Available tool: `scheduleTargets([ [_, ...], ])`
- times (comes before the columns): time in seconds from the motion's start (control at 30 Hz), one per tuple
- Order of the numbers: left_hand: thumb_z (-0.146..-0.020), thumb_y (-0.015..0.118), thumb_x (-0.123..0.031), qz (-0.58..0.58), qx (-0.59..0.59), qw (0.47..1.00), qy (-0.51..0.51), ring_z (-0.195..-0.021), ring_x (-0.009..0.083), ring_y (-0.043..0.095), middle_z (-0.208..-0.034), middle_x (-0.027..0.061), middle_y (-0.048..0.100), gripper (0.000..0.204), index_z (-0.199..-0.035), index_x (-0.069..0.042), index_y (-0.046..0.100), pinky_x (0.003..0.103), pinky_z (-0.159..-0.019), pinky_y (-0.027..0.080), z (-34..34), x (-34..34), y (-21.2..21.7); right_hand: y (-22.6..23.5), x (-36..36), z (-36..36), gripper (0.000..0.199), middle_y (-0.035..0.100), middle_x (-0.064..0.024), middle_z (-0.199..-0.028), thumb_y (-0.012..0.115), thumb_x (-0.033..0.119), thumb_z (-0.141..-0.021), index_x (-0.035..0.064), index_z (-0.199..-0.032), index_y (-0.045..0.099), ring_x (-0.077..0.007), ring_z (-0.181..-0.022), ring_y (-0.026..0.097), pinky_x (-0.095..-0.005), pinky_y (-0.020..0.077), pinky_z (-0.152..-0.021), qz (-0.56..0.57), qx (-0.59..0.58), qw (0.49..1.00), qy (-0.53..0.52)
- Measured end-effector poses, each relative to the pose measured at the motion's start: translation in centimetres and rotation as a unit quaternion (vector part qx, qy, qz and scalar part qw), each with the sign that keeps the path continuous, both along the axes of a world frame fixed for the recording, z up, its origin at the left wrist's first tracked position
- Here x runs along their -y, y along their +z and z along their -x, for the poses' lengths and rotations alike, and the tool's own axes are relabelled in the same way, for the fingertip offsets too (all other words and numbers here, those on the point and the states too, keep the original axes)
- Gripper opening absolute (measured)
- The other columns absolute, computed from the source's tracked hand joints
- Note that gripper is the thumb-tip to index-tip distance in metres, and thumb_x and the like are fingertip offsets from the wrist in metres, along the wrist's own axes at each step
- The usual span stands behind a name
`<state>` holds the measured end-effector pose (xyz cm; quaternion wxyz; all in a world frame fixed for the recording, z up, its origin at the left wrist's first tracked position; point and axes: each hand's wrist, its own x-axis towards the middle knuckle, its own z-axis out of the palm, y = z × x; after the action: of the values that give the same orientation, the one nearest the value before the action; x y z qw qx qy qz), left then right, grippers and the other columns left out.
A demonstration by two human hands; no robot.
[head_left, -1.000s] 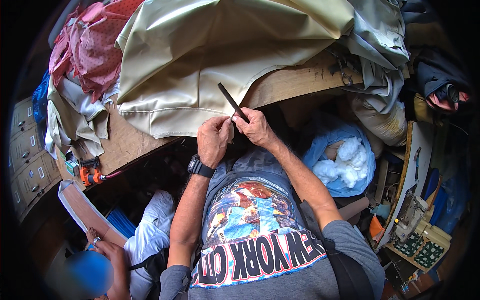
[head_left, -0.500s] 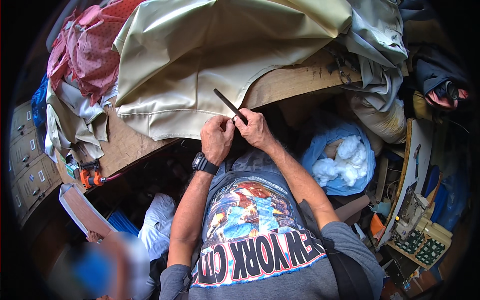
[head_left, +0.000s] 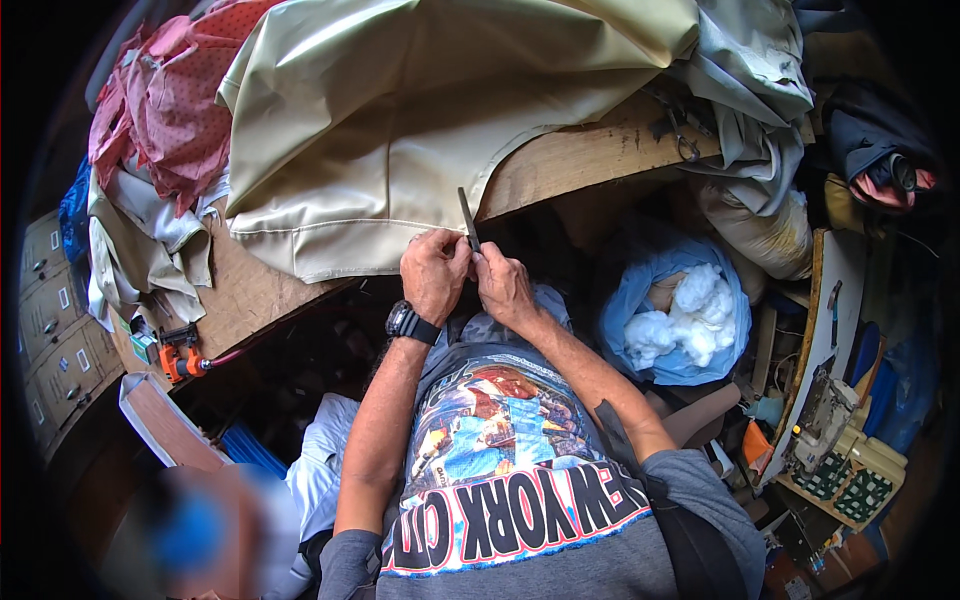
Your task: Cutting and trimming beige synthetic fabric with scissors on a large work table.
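Note:
A large sheet of cream, smooth fabric with a stitched hem covers the table and hangs over its near edge. At its lower right corner my left hand is closed, thumb and fingertips pinched on the fabric edge; the exact bit between them is hidden. A dark wristwatch is on that wrist. Close beside it, my right hand is closed round a narrow dark blade-like tool, which points away from me over the fabric. Its lower end is hidden in my fingers. The fingertips of both hands nearly touch.
Scissors lie on the wooden table at right. A blue bag holds white stuffing. Pink dotted cloth is piled at left, above an orange clamp. A sewing-type machine stands lower right. Another person is lower left.
The dark tool has swung from a leftward slant to nearly upright in view. My right hand has dropped slightly, its fingers drawn in toward my left hand. The fabric has shifted slightly left.

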<state>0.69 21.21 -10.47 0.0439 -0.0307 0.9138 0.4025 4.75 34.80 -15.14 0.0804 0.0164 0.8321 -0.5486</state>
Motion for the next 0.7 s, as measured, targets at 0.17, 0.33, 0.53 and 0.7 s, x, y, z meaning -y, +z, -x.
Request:
scheduleTargets([
  [0.17, -0.085, 0.073, -0.015, 0.003, -0.011, 1.000, -0.004, -0.075, 0.0337, 0.067, -0.079, 0.0143, 0.071, 0.013, -0.084, -0.002, 0.075, 0.042, -0.075, 0.053, 0.02, 0.04, -0.02, 0.18, 0.02, 0.07, 0.017, 0.067, -0.0225, -0.072, 0.052, 0.015, -0.105, 0.0023, -0.094, 0.052, -0.0474, -0.072, 0.067, -0.0556, 0.0510, -0.060, 0.001, 0.004, 1.000, -0.007],
  [0.33, -0.084, 0.073, -0.016, 0.006, 0.012, 1.000, -0.004, -0.075, 0.0337, 0.067, -0.079, 0.0143, 0.071, 0.013, -0.084, -0.003, 0.075, 0.043, -0.074, 0.053, 0.03, 0.16, -0.06, 0.01, 0.13, -0.16, 0.017, 0.064, -0.0244, -0.070, 0.054, 0.016, -0.104, 0.0025, -0.094, 0.052, -0.0489, -0.071, 0.066, -0.0575, 0.0493, -0.058, -0.039, -0.022, 0.999, 0.001],
  [0.53, -0.084, 0.073, -0.016, 0.011, 0.006, 1.000, -0.008, -0.076, 0.0336, 0.066, -0.079, 0.0136, 0.070, 0.013, -0.084, -0.004, 0.076, 0.044, -0.074, 0.053, 0.11, 0.23, -0.03, -0.03, 0.50, -0.01, 0.015, 0.062, -0.0267, -0.069, 0.055, 0.015, -0.103, 0.0023, -0.095, 0.052, -0.0498, -0.070, 0.065, -0.0586, 0.0488, -0.058, -0.052, -0.034, 0.998, -0.001],
  [0.7, -0.083, 0.073, -0.017, 0.019, -0.006, 1.000, -0.017, -0.077, 0.0337, 0.067, -0.079, 0.0135, 0.071, 0.013, -0.083, -0.004, 0.075, 0.043, -0.074, 0.053, 0.15, 0.39, -0.29, 0.08, 0.57, 0.08, 0.015, 0.062, -0.0271, -0.068, 0.056, 0.014, -0.102, 0.0020, -0.095, 0.052, -0.0500, -0.070, 0.065, -0.0589, 0.0491, -0.058, -0.064, -0.039, 0.997, 0.004],
])
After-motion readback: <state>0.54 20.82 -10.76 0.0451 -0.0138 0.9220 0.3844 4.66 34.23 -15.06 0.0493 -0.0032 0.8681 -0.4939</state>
